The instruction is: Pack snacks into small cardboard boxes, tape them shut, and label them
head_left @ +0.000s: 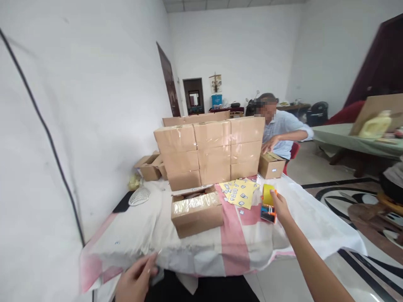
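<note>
My right hand (281,206) reaches out over the cloth-covered table (132,239) and grips an orange and blue tape dispenser (268,212) with a yellow roll (268,194) on it. My left hand (137,281) is at the table's near edge, fingers pinched on the edge of the cloth (176,262). A taped cardboard box (197,213) sits between the two hands. Yellow label sheets (241,192) lie just left of the dispenser.
A stack of several sealed cartons (209,151) stands at the far side. Another person (281,132) sits behind it, a hand on an open carton (271,165). Open boxes (150,166) and a white strainer (139,196) lie at left. White wall (78,117) at left.
</note>
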`<state>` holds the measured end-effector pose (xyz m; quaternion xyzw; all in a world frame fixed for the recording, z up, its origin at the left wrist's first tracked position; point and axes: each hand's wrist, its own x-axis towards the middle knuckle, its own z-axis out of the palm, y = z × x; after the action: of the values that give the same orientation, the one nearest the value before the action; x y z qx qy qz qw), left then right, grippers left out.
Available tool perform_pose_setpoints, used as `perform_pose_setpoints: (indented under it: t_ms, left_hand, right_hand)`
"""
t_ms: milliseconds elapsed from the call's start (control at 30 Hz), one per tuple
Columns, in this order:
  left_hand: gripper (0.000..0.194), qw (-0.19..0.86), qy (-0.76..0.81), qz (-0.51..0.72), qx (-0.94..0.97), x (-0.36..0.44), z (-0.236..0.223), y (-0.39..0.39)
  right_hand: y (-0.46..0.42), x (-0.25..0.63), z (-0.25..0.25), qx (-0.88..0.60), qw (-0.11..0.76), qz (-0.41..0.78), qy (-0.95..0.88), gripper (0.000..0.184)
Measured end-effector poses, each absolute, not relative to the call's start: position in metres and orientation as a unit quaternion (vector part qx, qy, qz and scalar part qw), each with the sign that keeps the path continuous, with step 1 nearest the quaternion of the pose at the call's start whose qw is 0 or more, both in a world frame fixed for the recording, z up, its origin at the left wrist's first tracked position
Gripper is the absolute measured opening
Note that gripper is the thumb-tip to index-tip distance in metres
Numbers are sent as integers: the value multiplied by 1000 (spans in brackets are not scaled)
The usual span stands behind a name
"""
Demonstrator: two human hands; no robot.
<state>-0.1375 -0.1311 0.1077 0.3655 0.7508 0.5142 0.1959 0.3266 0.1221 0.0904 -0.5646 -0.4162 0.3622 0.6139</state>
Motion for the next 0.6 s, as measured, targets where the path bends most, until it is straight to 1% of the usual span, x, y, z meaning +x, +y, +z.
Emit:
perform_pose_setpoints:
  t_ms: [67, 100, 167, 200, 233, 267, 300, 367, 433, 467, 500, 533, 600]
  left_hand:
    - [63, 207, 744, 532, 347, -127, 119, -117]
    - [59, 210, 740, 533, 352, -121, 126, -110]
    - [50, 211, 727, 540, 369, -110, 138, -98]
    - [47, 215, 716, 546, 378, -106, 142, -93]
    - [44, 220, 705, 552, 385, -102, 145, -89]
    - [42, 228, 695, 558, 392, -98, 147, -87]
    - [40, 236, 685, 562, 399, -95, 148, -85]
    - [38, 249, 670, 571, 405, -89, 146, -82]
    - [37, 258, 656, 582, 404, -81, 143, -81]
    - [37, 265, 650, 586, 405, -77, 142, -81]
    - [37, 273, 643, 588, 408, -73, 141, -81]
    - [38, 283, 638, 585, 414, -69, 140, -82]
    - [39, 312, 625, 573, 428, -61, 140, -84]
  right_hand:
    - [117, 332, 85, -600, 603, 324, -414, 63]
    - [111, 335, 83, -621, 600, 294, -409, 68]
    - [91, 335, 81, -656, 605, 200, -405, 83]
    - [77, 331, 80, -662, 609, 146, -411, 86]
    - [62, 325, 81, -658, 612, 93, -429, 83]
    - [46, 315, 82, -642, 612, 58, -458, 73]
    - [30, 302, 84, -625, 608, 53, -488, 59]
    - [2, 270, 91, -567, 580, 90, -578, 35]
    - [-18, 231, 101, -484, 536, 152, -675, 22]
    - [-24, 211, 106, -442, 505, 193, -715, 22]
    - [-29, 192, 112, -400, 480, 230, -746, 27]
    - [-32, 173, 118, -366, 458, 262, -766, 36]
    - [-33, 140, 130, -320, 457, 299, -774, 48]
